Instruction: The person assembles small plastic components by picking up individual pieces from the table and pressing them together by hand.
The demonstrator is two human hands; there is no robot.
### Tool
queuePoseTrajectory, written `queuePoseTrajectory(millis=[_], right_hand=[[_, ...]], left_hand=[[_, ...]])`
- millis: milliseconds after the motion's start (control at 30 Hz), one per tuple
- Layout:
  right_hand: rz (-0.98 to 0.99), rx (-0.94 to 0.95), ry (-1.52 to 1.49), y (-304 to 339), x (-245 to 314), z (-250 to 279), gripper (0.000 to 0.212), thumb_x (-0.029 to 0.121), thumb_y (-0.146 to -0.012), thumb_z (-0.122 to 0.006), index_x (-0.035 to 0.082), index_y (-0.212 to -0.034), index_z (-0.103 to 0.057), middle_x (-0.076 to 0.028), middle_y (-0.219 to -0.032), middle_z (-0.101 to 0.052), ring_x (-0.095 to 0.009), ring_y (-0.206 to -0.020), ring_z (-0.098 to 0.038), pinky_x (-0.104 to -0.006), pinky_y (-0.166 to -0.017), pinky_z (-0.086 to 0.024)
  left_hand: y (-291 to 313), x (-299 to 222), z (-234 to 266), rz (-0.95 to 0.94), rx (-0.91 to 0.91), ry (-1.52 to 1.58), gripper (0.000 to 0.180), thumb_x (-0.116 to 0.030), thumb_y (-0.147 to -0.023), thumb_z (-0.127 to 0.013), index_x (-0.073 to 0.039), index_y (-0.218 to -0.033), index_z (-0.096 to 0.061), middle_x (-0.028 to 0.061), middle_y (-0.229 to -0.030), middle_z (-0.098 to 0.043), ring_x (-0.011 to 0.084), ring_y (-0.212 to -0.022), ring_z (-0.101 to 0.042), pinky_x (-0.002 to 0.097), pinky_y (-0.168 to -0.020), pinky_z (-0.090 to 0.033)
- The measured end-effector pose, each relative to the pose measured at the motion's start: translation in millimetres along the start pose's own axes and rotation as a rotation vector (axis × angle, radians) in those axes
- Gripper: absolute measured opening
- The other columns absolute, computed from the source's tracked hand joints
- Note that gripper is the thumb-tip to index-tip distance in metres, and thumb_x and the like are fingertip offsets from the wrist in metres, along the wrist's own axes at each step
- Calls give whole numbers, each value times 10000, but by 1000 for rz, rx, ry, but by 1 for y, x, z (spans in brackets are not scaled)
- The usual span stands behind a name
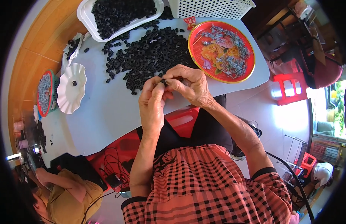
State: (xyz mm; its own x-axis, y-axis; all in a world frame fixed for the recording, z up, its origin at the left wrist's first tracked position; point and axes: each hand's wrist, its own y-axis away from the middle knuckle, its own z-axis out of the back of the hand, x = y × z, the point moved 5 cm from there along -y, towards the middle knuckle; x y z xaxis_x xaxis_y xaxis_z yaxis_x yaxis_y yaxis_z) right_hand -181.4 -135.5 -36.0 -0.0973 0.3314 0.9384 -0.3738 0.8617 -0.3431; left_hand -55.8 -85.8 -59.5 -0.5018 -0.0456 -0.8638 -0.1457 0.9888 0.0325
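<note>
Close together over the table's near edge, my left hand (152, 102) and my right hand (191, 86) pinch a small black plastic part (163, 82) between their fingertips. Its exact shape is mostly hidden by the fingers. Just beyond the hands spreads a loose heap of small black plastic parts (150, 52). To the right of the heap lies a round red tray (195, 56) with a flower print and a gold rim. Many small silvery metal pieces (234, 63) are scattered over it.
A white tub (83, 16) of black parts and a white perforated basket (214, 13) stand at the back. On the left are a scalloped white dish (68, 99) and a red-rimmed basket (53, 89) of silvery pieces. A co-worker (68, 190) sits at lower left; red stools (292, 87) stand right.
</note>
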Motion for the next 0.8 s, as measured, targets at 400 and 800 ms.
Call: queuePoseTrajectory(millis=[400, 800], right_hand=[[49, -5, 263, -12, 14, -2, 132, 72, -859, -632, -24, -944, -664, -78, -830, -664, -119, -724, -620, -272, -663, -504], [475, 478, 1097, -97, 0, -43, 122, 84, -760, -669, 63, -880, -670, -42, -866, -608, -217, -884, -575, -356, -797, -451]], left_hand=[[20, -19, 13, -36, -26, -339, 205, -84, -908, -548, 24, -1075, -600, 58, -866, -656, 77, -754, -534, 225, -722, -446], [28, -14, 21, -89, 23, -271, 188, -33, -921, -527, 47, -1089, -557, 55, -888, -613, 88, -838, -560, 223, -718, -436]])
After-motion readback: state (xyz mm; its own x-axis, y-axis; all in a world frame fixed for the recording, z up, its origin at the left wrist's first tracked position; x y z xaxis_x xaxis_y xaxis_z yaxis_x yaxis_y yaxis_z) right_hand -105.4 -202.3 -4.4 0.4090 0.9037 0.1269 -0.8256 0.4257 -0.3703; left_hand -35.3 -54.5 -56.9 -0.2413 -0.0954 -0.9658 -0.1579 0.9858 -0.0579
